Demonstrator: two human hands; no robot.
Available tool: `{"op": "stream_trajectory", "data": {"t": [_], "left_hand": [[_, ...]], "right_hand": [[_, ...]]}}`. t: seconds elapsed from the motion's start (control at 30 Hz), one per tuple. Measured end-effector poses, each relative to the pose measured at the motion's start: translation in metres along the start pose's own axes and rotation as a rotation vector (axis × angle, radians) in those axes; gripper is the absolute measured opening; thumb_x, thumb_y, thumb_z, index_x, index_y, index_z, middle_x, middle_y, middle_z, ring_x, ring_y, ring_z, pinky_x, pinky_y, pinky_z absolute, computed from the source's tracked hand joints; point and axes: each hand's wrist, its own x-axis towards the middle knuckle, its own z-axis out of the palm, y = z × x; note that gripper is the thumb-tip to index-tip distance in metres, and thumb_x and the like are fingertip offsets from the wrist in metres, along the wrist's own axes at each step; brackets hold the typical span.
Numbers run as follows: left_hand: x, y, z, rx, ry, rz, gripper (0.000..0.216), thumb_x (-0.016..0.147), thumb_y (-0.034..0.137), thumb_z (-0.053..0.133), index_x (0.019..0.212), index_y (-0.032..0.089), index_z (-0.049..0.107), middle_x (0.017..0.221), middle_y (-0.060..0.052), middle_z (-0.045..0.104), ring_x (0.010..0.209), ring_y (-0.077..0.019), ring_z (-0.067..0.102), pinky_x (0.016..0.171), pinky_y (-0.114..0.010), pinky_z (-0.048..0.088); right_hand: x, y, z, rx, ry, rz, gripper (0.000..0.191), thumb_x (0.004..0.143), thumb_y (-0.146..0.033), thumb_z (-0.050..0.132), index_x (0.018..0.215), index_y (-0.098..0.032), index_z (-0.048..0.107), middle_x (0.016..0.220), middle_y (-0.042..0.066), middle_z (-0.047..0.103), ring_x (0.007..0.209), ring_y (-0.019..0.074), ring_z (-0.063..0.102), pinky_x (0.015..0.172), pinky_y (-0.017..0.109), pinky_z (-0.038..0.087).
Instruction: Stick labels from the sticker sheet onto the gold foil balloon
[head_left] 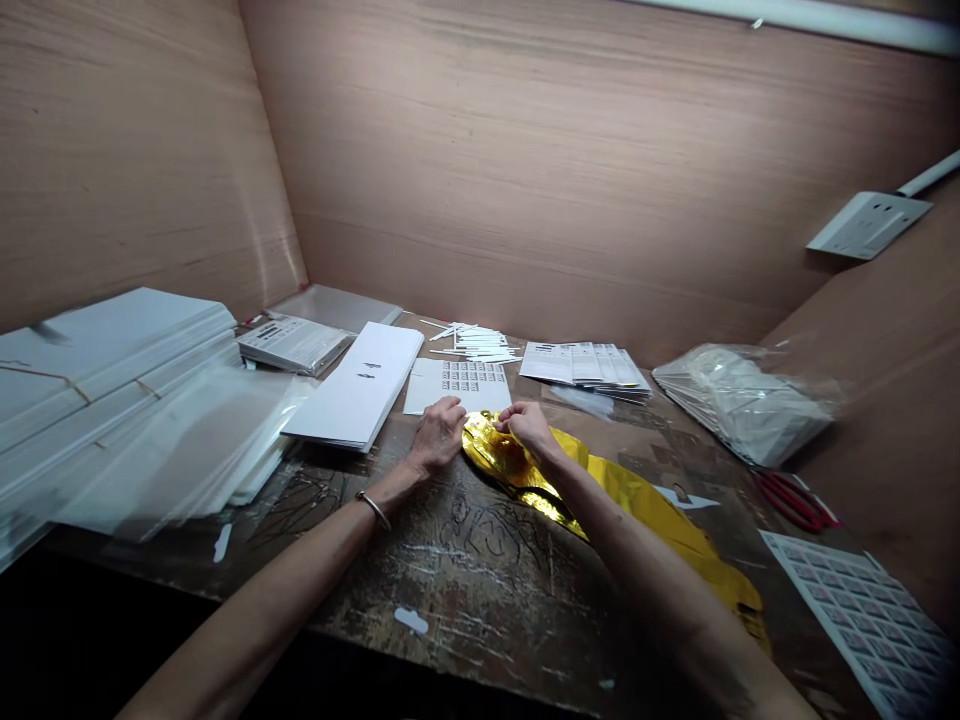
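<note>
A flat, shiny gold foil balloon [645, 500] lies creased across the worn dark tabletop, stretching from the middle toward the front right. At its far left end my left hand [439, 437] has its fingers curled closed on the foil's edge. My right hand [529, 428] pinches the foil a little to the right, its fingertips pressed together. The right forearm covers part of the balloon. Just beyond the hands is a white sheet with small printed stickers [457, 388].
White cards [360, 385], clear plastic sleeves [187, 430] and thick white stacks [112, 340] fill the left. Behind are white straws [484, 343] and printed packets [585, 365]. At right lie a plastic-wrapped bundle [742, 400], red-handled scissors [795, 500] and a sticker sheet [862, 620]. Wooden walls enclose the table.
</note>
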Motion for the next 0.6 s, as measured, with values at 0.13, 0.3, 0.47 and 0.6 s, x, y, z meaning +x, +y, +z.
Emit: {"op": "stream_trajectory", "data": {"t": [0.13, 0.3, 0.47, 0.6], "left_hand": [[-0.006, 0.004, 0.001, 0.003, -0.013, 0.018, 0.021, 0.076, 0.013, 0.037, 0.068, 0.013, 0.056, 0.094, -0.008, 0.054, 0.091, -0.0152, 0.048, 0.079, -0.027, 0.038], [-0.01, 0.007, 0.003, -0.004, -0.019, 0.035, 0.022, 0.078, 0.015, 0.035, 0.074, 0.014, 0.057, 0.096, -0.007, 0.054, 0.094, -0.0153, 0.047, 0.082, -0.028, 0.037], [-0.015, 0.011, 0.004, 0.02, -0.045, 0.124, 0.021, 0.078, 0.015, 0.035, 0.084, 0.015, 0.056, 0.097, -0.007, 0.054, 0.102, -0.0173, 0.042, 0.086, -0.033, 0.033], [-0.021, 0.02, 0.004, 0.078, -0.162, 0.32, 0.026, 0.08, 0.018, 0.033, 0.1, 0.015, 0.049, 0.109, -0.007, 0.05, 0.112, -0.0201, 0.032, 0.092, -0.04, 0.022]], "right_hand": [[0.008, 0.01, 0.004, -0.167, 0.014, -0.05, 0.009, 0.051, -0.014, 0.054, 0.06, -0.014, 0.057, 0.058, 0.002, 0.058, 0.054, 0.0114, 0.051, 0.047, 0.02, 0.036], [0.013, 0.014, 0.004, -0.32, 0.023, -0.074, 0.01, 0.057, -0.017, 0.053, 0.065, -0.015, 0.06, 0.062, 0.004, 0.061, 0.056, 0.0132, 0.054, 0.046, 0.02, 0.036], [0.011, 0.012, 0.002, -0.396, 0.027, -0.088, 0.012, 0.058, -0.018, 0.053, 0.067, -0.016, 0.061, 0.063, 0.004, 0.062, 0.058, 0.0137, 0.055, 0.048, 0.02, 0.036], [0.002, 0.005, 0.002, -0.494, 0.04, -0.074, 0.013, 0.059, -0.017, 0.051, 0.068, -0.016, 0.06, 0.07, 0.005, 0.062, 0.065, 0.0142, 0.055, 0.051, 0.021, 0.036]]}}
